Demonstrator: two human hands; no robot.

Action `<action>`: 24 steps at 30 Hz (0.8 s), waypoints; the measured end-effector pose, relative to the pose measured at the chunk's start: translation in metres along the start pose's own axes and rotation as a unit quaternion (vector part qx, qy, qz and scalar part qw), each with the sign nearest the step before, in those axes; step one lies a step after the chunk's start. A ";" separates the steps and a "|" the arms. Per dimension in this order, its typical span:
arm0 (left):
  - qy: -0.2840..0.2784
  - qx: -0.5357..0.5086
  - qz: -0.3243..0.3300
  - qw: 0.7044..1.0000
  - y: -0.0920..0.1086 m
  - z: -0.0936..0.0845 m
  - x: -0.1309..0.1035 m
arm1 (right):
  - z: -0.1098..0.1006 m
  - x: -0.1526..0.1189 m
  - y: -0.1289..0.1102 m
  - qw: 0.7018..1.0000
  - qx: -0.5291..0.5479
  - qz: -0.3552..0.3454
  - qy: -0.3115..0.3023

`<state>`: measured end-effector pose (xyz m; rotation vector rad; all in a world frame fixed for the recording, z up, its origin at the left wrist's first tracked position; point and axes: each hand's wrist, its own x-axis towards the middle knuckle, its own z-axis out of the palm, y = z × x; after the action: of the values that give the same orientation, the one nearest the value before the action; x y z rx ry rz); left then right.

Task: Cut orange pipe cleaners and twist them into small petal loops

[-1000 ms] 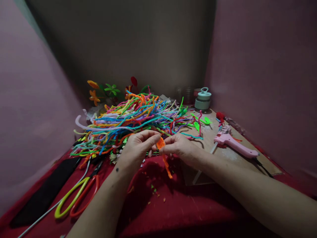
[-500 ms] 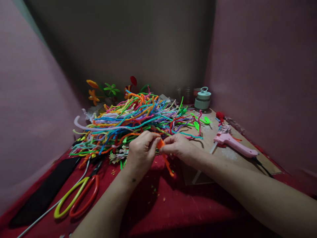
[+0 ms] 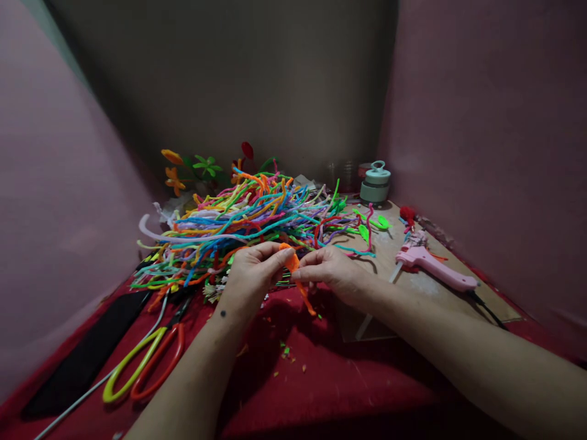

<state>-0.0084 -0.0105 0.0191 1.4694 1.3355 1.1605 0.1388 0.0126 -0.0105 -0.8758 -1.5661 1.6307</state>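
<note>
Between my two hands is an orange pipe cleaner piece (image 3: 290, 261), its upper part wide and folded, with a thin tail hanging down to the right. My left hand (image 3: 259, 269) pinches its upper end between thumb and fingers. Lower on the right side, my right hand (image 3: 328, 272) grips the same piece with its fingertips. Just behind the hands lies a large heap of pipe cleaners (image 3: 247, 220) in many colours. Small green and orange scraps (image 3: 287, 351) are scattered on the red cloth (image 3: 321, 379) below.
Scissors (image 3: 156, 360) with yellow and red handles lie at left beside a black flat object (image 3: 87, 354) and a white cable (image 3: 82, 400). A pink glue gun (image 3: 440, 269) rests on a brown board (image 3: 422, 293) at right. Behind are a light-green lidded container (image 3: 375, 186) and pipe cleaner flowers (image 3: 174, 177).
My left hand has turned and shifted a little left, its thumb now lying along the orange piece. The piece has moved slightly left and up, showing more of its folded top.
</note>
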 end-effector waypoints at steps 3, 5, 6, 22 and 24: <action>0.000 -0.001 0.001 1.000 0.000 0.000 0.000 | 0.001 0.000 0.000 1.000 0.004 0.001 0.010; -0.002 -0.003 0.001 1.000 0.001 0.000 0.000 | 0.001 0.000 -0.001 1.000 0.007 -0.004 0.017; -0.006 -0.003 0.003 1.000 0.002 0.000 0.000 | 0.002 0.000 -0.001 1.000 0.010 -0.008 0.020; 0.015 0.084 0.107 0.991 -0.010 0.005 0.002 | 0.001 0.004 0.009 0.996 0.071 -0.023 0.042; -0.033 0.020 0.040 0.998 -0.007 0.002 0.004 | 0.000 0.004 0.008 0.996 0.071 -0.028 0.041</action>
<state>-0.0083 -0.0061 0.0121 1.5884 1.2727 1.1319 0.1360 0.0156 -0.0184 -0.8060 -1.3889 1.6231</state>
